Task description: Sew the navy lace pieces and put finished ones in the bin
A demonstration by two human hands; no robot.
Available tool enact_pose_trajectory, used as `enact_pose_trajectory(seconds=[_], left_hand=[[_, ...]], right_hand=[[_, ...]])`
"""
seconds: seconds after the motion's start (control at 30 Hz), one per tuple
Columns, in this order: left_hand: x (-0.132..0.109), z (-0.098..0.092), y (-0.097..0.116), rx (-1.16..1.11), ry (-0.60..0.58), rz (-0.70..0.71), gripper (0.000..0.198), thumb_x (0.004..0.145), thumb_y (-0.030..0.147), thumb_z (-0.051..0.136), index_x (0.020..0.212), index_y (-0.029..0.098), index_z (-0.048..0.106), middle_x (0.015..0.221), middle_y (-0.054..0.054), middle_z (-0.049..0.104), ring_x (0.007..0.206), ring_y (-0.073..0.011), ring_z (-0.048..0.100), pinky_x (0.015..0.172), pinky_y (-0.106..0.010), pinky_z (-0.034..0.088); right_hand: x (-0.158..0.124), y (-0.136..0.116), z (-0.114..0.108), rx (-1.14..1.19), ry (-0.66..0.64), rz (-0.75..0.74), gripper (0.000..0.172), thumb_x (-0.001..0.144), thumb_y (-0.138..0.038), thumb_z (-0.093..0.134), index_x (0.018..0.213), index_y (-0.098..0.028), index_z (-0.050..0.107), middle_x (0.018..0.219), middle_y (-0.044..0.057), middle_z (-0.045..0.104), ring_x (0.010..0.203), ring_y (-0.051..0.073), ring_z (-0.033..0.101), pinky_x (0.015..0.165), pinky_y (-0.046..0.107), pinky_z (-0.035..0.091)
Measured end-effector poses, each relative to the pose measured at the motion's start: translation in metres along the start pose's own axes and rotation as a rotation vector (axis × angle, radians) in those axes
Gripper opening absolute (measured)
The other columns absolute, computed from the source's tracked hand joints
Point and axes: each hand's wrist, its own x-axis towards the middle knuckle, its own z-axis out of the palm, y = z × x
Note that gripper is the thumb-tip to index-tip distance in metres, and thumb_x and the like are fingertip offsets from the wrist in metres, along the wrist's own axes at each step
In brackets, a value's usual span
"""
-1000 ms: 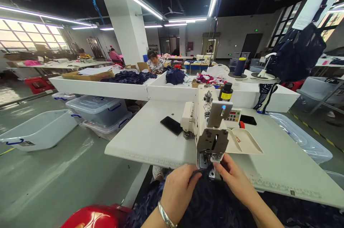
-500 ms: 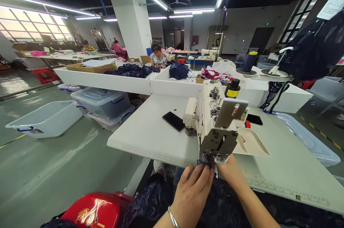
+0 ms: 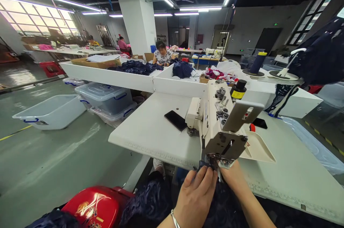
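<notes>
A cream sewing machine (image 3: 212,120) stands at the front of the white table (image 3: 150,124). My left hand (image 3: 197,194) is closed on the edge of a dark navy patterned fabric (image 3: 204,165), its fingertips just in front of the needle area. More of this fabric hangs below the table edge and over my lap. On the machine's other side, my right hand (image 3: 232,176) reaches in close under the machine head. Its fingers are mostly hidden behind the head, so their grip does not show.
A black phone (image 3: 176,120) lies left of the machine, a beige tray (image 3: 259,149) to its right. A thread cone (image 3: 257,64) stands behind. Plastic bins (image 3: 53,111) sit on the floor at left, a red stool (image 3: 92,206) beside me. A co-worker (image 3: 162,54) sits beyond the partition.
My view has turned slightly left, so the scene sits a little farther right. Both hands stay at the machine head, the left still on the fabric.
</notes>
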Motion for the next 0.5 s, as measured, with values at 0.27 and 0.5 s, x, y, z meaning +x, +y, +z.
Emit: enact_pose_trajectory(seconds=[0.27,0.5], left_hand=[[0.001,0.000,-0.001,0.019,0.040,0.023,0.037,0.099,0.018,0.030,0.117,0.022,0.063,0.115,0.000,0.064,0.111,-0.0124,0.051,0.092,-0.027,0.031],[-0.002,0.008,-0.005,-0.080,0.096,0.010,0.033,0.099,0.023,0.034,0.120,0.019,0.060,0.114,0.000,0.065,0.110,-0.0122,0.053,0.097,-0.025,0.032]], right_hand=[[-0.018,0.007,-0.002,-0.104,0.141,-0.123,0.032,0.081,-0.034,0.047,0.109,-0.019,0.053,0.110,0.013,0.060,0.106,0.029,0.055,0.091,0.048,0.045],[-0.070,0.037,-0.017,-0.046,-0.179,0.147,0.039,0.079,-0.055,0.053,0.096,-0.022,0.065,0.101,0.011,0.070,0.100,0.031,0.063,0.085,0.039,0.052]])
